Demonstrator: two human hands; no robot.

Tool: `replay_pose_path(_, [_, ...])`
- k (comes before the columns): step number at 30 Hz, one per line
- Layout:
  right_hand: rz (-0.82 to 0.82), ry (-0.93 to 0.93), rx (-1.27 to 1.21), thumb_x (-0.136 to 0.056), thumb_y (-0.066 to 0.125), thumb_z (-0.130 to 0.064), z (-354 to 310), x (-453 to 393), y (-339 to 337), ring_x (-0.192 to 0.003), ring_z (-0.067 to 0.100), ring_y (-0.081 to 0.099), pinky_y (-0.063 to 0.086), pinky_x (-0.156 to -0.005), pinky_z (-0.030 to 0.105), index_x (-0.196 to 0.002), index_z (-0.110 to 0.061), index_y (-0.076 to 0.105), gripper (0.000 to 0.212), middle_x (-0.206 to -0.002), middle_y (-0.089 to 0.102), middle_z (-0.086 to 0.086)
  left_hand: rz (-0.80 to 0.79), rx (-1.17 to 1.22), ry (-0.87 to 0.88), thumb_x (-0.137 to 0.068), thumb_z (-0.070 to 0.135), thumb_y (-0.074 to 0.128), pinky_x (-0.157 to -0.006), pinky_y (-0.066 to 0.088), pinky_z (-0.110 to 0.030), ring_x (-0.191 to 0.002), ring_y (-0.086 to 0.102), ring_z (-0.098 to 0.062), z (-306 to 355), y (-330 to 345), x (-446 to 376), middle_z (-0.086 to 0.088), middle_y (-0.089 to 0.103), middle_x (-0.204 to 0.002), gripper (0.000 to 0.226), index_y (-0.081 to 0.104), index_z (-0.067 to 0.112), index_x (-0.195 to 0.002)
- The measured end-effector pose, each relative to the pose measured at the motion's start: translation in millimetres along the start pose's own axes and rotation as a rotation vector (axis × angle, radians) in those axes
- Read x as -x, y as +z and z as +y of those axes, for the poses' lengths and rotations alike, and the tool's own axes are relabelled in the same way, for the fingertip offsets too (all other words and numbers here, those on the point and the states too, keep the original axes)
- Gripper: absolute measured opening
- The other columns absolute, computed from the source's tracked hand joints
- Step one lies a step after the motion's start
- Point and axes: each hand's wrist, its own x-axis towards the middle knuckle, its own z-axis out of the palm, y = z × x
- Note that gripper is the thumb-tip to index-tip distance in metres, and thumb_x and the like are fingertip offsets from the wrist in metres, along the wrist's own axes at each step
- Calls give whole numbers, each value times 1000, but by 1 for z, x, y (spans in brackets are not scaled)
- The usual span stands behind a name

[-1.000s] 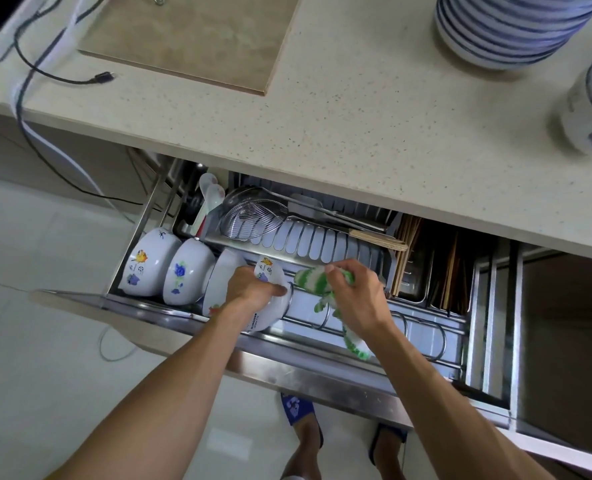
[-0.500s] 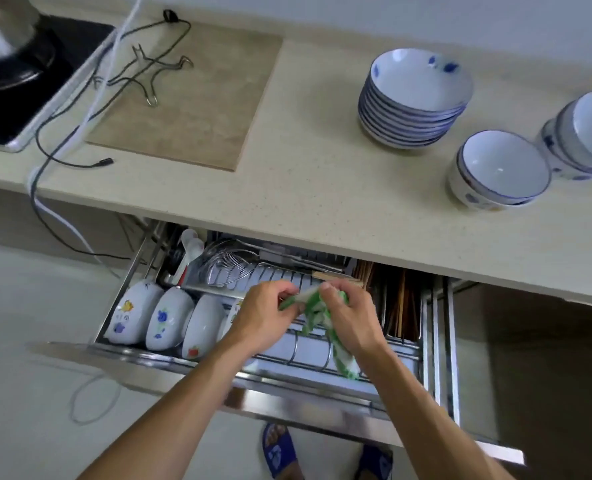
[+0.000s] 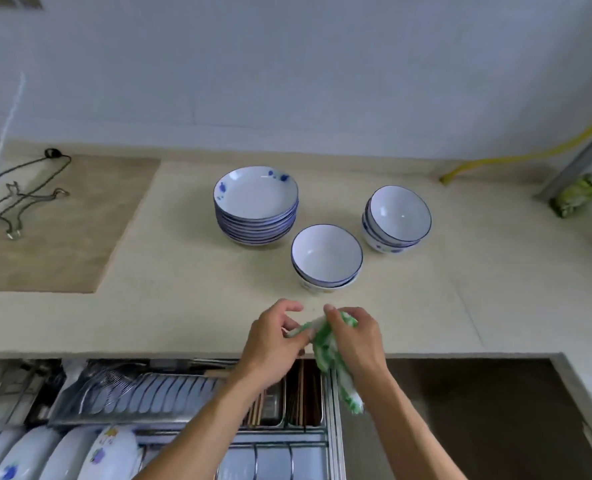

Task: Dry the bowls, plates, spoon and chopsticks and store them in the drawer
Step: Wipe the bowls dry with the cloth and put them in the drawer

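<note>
Glossy glazed ceramic plates (image 3: 256, 202) stacked on matt speckled stone countertop (image 3: 170, 306); below it, shiny metal drawer rack (image 3: 156, 396).

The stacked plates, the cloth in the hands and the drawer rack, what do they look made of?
Stacked plates: likely glazed ceramic, glossy white with blue painted marks and rims.
Cloth: soft woven fabric, green and white, bunched and drooping between both hands.
Drawer rack: metal, probably stainless steel, grey and shiny.

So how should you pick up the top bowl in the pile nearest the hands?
Take the nearest bowl stack by the top bowl's rim, coming from above on the near side. It sits upright and nested in the bowl under it, so only the rim is free. The left hand looks freer; the right hand holds most of the cloth.
</note>
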Motion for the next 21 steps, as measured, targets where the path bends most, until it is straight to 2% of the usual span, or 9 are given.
replay_pose_path(2, [9,30,-24,-90,66,-48,-5,-31,-23,-101,26,65,51,-95,44,-117,-11,64,45,-111,68,10,68,38,-47,-89,27,73,-78,57,-37,-74,70,-14,18,19,-21,3,69,-89,29,58,28,-114])
replay_pose_path(5, [-28,64,-13,-91,66,-44,-10,-70,-50,-102,27,62,50,-95,43,-122,-11,62,46,-114,66,10,207,-20,-106,-90,30,71,-73,49,-23,-83,64,-6,38,27,-51,7,64,-97,32,58,23,-118])
replay_pose_path(9, [-99,73,81,-91,65,-47,-17,-115,-67,-107,28,61,49,-96,42,-131,-11,58,54,-118,64,10,335,-203,-148,-86,29,71,-85,48,-32,-95,63,-19,47,29,-86,2,55,-111,37,59,18,-119])
replay_pose_path(13, [-242,26,254,-90,64,-52,-32,-146,-57,-130,30,51,41,-105,38,-146,-12,46,71,-143,54,11,314,-296,-246,-84,28,70,-89,49,-34,-101,61,-24,47,33,-109,-4,51,-116,38,59,19,-118])
replay_pose_path(14, [-255,1,338,-89,63,-52,-38,-148,-56,-128,30,51,42,-102,37,-145,-14,47,69,-141,56,10,299,-302,-259,-83,27,70,-89,48,-33,-102,60,-24,49,33,-111,-4,50,-115,38,60,19,-119])
replay_pose_path(17, [-261,-70,586,-84,63,-42,-49,-161,-49,-106,30,59,47,-81,32,-127,-23,57,48,-117,66,7,326,-284,-278,-79,19,72,-85,48,-29,-99,58,-22,47,36,-121,-6,51,-113,39,64,18,-117])
replay_pose_path(21, [-239,-67,591,-83,60,-30,-48,-161,-48,-93,30,56,46,-74,31,-132,-28,55,49,-110,64,8,369,-294,-314,-74,11,74,-77,44,-28,-89,53,-22,46,42,-122,-5,50,-114,47,61,14,-119])
